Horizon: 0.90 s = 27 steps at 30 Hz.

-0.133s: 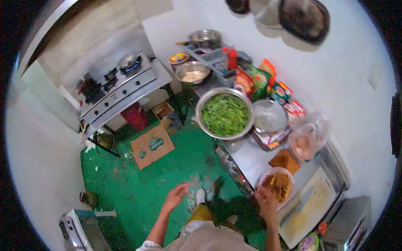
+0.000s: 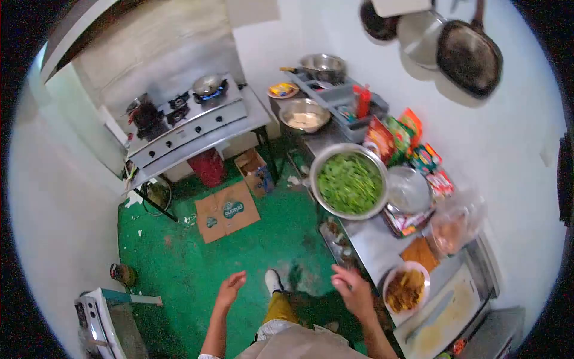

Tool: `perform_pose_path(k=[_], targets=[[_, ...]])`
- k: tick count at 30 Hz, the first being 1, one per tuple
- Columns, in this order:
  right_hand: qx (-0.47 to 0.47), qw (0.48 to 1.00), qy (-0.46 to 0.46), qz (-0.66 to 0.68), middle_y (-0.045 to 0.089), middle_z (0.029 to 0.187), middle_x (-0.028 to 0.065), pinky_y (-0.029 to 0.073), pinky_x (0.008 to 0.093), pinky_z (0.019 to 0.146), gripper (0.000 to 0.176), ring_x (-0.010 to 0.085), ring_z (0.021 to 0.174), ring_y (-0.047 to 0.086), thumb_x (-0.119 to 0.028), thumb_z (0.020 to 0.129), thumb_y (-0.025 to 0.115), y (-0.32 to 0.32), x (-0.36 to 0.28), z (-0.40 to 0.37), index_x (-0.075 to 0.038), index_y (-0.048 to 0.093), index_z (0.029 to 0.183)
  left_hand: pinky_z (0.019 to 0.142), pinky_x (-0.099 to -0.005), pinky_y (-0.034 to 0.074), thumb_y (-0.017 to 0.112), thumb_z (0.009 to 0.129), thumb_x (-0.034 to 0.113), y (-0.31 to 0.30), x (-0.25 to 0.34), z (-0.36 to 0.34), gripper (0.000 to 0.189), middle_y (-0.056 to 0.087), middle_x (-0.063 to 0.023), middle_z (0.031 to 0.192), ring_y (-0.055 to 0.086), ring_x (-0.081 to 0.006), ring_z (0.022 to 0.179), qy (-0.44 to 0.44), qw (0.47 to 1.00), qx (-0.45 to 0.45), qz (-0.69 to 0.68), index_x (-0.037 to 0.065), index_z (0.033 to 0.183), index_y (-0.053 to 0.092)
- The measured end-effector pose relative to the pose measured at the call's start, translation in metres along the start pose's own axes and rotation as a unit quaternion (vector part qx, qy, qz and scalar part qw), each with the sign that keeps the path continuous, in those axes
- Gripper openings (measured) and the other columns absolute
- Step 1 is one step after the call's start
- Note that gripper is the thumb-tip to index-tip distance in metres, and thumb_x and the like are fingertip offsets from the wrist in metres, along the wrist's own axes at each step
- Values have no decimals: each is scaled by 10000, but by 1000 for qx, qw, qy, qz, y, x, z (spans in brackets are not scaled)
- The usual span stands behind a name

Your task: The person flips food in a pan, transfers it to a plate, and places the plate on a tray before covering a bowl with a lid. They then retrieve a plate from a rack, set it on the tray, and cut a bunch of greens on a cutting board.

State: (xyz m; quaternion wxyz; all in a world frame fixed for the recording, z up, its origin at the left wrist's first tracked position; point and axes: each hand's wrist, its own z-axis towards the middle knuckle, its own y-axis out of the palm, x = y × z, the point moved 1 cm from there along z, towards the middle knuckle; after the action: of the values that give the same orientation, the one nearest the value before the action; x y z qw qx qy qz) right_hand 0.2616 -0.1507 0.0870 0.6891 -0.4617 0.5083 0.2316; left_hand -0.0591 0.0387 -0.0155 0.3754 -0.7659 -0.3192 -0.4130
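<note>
My left hand hangs over the green floor, well away from the counter. It holds nothing, and its fingers are stretched out. To the left of the counter's front edge is my right hand, also holding nothing, with fingers extended and slightly apart. The nearest thing to it is a pink plate of browned food on the steel counter. Beyond that, a large steel bowl is filled with chopped green leaves. A white cutting board lies beside the plate with a knife on it.
A gas stove stands at the far left, with a pan over a blue flame. Flattened cardboard lies on the floor. Packets, a glass bowl and a plastic bag crowd the counter. Pans hang on the wall.
My right hand has moved left, away from the plate of food. My left hand has shifted slightly left and lower. The view has swung, so the counter and stove sit further right.
</note>
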Motion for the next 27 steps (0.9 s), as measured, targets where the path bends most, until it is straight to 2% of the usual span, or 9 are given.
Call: perform_pose_path(k=[4, 9, 13, 15, 17, 19, 21, 25, 27], targets=[[-127, 989, -53, 54, 652, 934, 120, 494, 320, 767, 350, 229, 842, 631, -225, 895, 588, 91, -53, 90, -74, 576, 1210, 959, -307, 405, 605, 893, 183, -89, -11, 22, 353, 617, -95, 1151, 562, -180, 1077, -13, 992, 118, -50, 6, 1197, 574], [-122, 988, -86, 42, 650, 948, 112, 497, 324, 748, 331, 229, 828, 634, -230, 899, 580, 195, -92, 221, -93, 583, 1201, 965, -305, 397, 603, 892, 167, -191, -31, 85, 345, 616, -98, 1153, 554, -181, 1091, -31, 978, 175, -114, 8, 1197, 574], [-75, 988, -125, 52, 653, 971, 124, 502, 340, 736, 318, 247, 836, 642, -247, 902, 576, 226, -136, 302, -122, 591, 1193, 939, -300, 408, 600, 894, 164, -242, -19, 116, 339, 619, -91, 1144, 554, -181, 1089, -67, 969, 202, -126, 11, 1195, 572], [-58, 988, -129, 61, 652, 995, 132, 503, 346, 753, 324, 258, 861, 644, -272, 900, 573, 234, -128, 343, -140, 591, 1195, 925, -298, 416, 598, 896, 166, -255, -24, 146, 334, 620, -89, 1140, 556, -178, 1083, -75, 971, 198, -115, 10, 1190, 574], [-58, 993, -99, -35, 652, 1013, 136, 505, 339, 779, 320, 264, 883, 644, -258, 894, 585, 234, -122, 388, -152, 592, 1195, 902, -294, 425, 600, 896, 172, -265, -35, 178, 325, 622, -89, 1133, 558, -172, 1071, -52, 957, 221, -183, 6, 1176, 584], [-50, 991, -110, -51, 660, 1037, 121, 502, 327, 798, 314, 229, 894, 646, -233, 886, 599, 233, -109, 430, -123, 605, 1180, 906, -295, 425, 600, 895, 169, -264, -23, 206, 321, 622, -90, 1132, 561, -175, 1066, -51, 954, 217, -199, 4, 1170, 587], [-31, 994, -91, 53, 671, 1039, 100, 500, 324, 800, 309, 206, 886, 646, -215, 880, 609, 236, -97, 472, -82, 618, 1158, 909, -297, 426, 600, 894, 165, -264, -10, 226, 317, 622, -91, 1131, 563, -178, 1060, -58, 943, 242, -219, 1, 1165, 589], [-97, 992, -21, 83, 678, 1024, 102, 506, 339, 784, 309, 235, 852, 653, -193, 861, 622, 255, -78, 558, -62, 624, 1140, 934, -304, 416, 599, 890, 160, -263, 0, 281, 322, 622, -97, 1132, 563, -183, 1056, -71, 926, 296, -224, 0, 1169, 591], [-161, 970, -102, -152, 673, 927, 108, 487, 291, 734, 336, 173, 816, 633, -192, 858, 624, 278, -60, 593, -62, 610, 1167, 942, -303, 412, 596, 892, 165, -259, 4, 305, 326, 622, -98, 1132, 562, -181, 1055, -87, 898, 347, -254, -4, 1170, 590]])
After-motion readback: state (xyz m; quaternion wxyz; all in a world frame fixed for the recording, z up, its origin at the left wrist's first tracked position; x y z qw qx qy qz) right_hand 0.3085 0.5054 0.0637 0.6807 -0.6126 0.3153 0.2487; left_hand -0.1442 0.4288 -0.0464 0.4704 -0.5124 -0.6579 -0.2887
